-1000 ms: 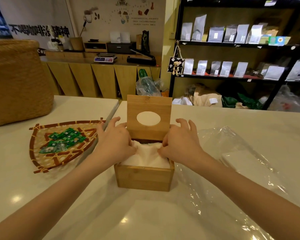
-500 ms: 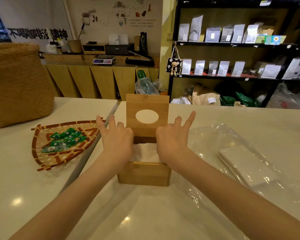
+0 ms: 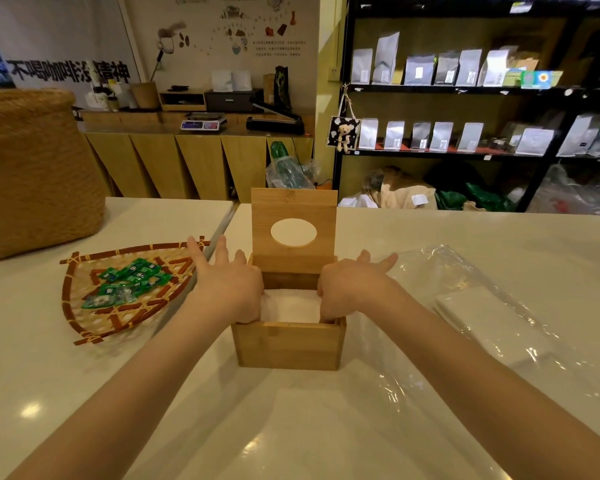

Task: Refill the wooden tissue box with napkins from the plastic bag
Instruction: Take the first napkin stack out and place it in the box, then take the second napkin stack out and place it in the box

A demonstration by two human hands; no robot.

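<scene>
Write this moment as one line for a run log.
step: pressing napkins into wooden tissue box | left hand, right hand: thumbs inside | lid: open | plastic bag: right

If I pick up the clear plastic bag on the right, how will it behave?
The plastic bag looks thin and crinkled, so it will probably go floppy. Its glossy film may be slippery. The napkins left inside would likely sag or slide toward one end.

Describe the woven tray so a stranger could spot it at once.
On the white counter, look left of the open wooden tissue box. The woven tray lies flat there, fan-shaped with a dark red-brown rim. Unlike the tall straw basket behind it, it holds green wrapped candies.
</scene>
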